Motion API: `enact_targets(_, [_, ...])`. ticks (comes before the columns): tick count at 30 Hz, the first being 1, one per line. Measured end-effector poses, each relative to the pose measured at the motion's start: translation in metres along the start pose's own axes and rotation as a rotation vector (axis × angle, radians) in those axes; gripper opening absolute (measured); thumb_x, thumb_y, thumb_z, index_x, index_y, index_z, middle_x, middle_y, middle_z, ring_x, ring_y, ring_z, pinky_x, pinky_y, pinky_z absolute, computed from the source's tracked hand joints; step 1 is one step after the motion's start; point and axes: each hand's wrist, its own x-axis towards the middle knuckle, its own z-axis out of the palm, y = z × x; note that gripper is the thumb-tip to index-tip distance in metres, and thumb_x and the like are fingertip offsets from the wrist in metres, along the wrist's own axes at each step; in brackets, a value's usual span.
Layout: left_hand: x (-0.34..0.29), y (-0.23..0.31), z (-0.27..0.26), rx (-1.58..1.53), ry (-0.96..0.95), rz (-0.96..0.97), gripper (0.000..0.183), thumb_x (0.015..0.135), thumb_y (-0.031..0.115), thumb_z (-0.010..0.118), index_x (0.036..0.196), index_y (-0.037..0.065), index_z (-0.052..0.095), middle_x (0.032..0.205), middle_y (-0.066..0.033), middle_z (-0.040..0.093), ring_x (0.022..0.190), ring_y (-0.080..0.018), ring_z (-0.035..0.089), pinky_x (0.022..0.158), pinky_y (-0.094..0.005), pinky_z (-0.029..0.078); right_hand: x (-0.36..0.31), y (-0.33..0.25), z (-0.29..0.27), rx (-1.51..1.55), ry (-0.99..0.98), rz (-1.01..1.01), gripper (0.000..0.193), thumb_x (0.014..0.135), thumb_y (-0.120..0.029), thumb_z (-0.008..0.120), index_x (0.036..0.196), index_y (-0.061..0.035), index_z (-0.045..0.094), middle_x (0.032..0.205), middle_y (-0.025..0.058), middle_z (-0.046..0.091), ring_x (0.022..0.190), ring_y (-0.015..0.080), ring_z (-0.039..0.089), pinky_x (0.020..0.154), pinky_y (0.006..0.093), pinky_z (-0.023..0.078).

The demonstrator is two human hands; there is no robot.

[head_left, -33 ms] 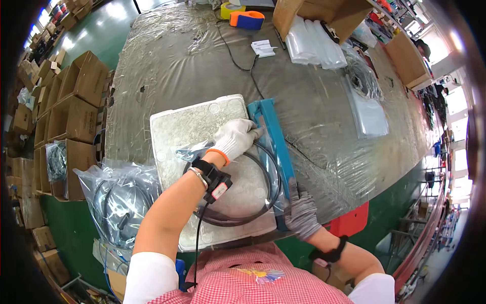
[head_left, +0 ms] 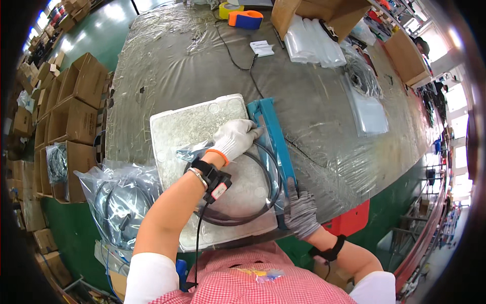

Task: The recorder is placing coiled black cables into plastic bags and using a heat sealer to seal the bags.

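1. Hands are both gloved and both work at the blue sealer [head_left: 273, 147], which lies along the right edge of the white foam board [head_left: 187, 126] on the table [head_left: 167, 61].
2. The left hand [head_left: 234, 138] lies flat, fingers stretched and not gripping, on a clear bag [head_left: 202, 152] at the far end of the sealer. I think it presses the bag mouth flat so the film stays smooth under the bar.
3. The right hand [head_left: 299, 213] rests palm down on the near end of the sealer, fingers spread over the bar, not closed around it. It seems to push the bar down; I cannot tell how hard.
4. The black cable [head_left: 253, 215], coiled in a loop, lies inside the bag on the board, between the two hands and just beside the sealer.
5. The board probably gives a soft, even base for the bag.
6. Left of the person, below the table edge, a big plastic sack [head_left: 116, 202] holds more coiled cables; open cartons [head_left: 76, 101] stand behind it. A stack of empty bags [head_left: 314, 48] and tape rolls [head_left: 243, 17] lie at the far end of the table.
7. Against the other picture, taken at the same instant, nothing differs: hands, bag and cable lie the same.
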Motion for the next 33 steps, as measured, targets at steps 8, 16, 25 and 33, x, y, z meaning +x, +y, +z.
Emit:
enact_targets(8, [-0.027, -0.06, -0.041, 0.161, -0.116, 0.217, 0.036, 0.088, 0.037, 0.053, 0.107, 0.009, 0.065, 0.101, -0.0154, 0.067, 0.098, -0.0332, 0.062, 0.085, -0.0396, 0.047, -0.001, -0.009, -0.002, -0.001, -0.039, 0.137, 0.058, 0.086, -0.023, 0.048, 0.14, -0.0059, 0.035, 0.122, 0.0267, 0.049, 0.1, 0.0397, 0.054, 0.086, 0.0496, 0.042])
enact_targets(16, [-0.036, -0.062, -0.026, 0.136, 0.033, 0.036, 0.037, 0.087, 0.044, 0.054, 0.101, 0.012, 0.068, 0.095, -0.0161, 0.067, 0.09, -0.0328, 0.064, 0.08, -0.0387, 0.048, 0.003, -0.013, -0.007, 0.012, -0.082, 0.193, 0.055, 0.087, -0.023, 0.047, 0.139, -0.0071, 0.037, 0.122, 0.0257, 0.051, 0.104, 0.039, 0.054, 0.09, 0.0485, 0.042])
enact_targets(25, [-0.028, -0.076, -0.007, 0.229, 0.132, 0.061, 0.043, 0.089, 0.05, 0.049, 0.111, 0.017, 0.065, 0.106, -0.0132, 0.066, 0.101, -0.0327, 0.061, 0.086, -0.0404, 0.047, 0.004, -0.01, -0.002, 0.066, -0.004, 0.209, 0.05, 0.087, -0.022, 0.049, 0.134, -0.0077, 0.044, 0.12, 0.0252, 0.053, 0.103, 0.0384, 0.056, 0.09, 0.0461, 0.045])
enact_targets(33, [-0.033, -0.061, -0.005, 0.29, 0.176, 0.027, 0.042, 0.09, 0.049, 0.047, 0.111, 0.017, 0.065, 0.109, -0.0147, 0.064, 0.103, -0.0326, 0.06, 0.087, -0.0406, 0.047, 0.006, -0.009, -0.001, 0.079, 0.095, 0.177, 0.049, 0.086, -0.021, 0.049, 0.133, -0.0061, 0.045, 0.116, 0.0255, 0.054, 0.1, 0.038, 0.057, 0.088, 0.0454, 0.045])
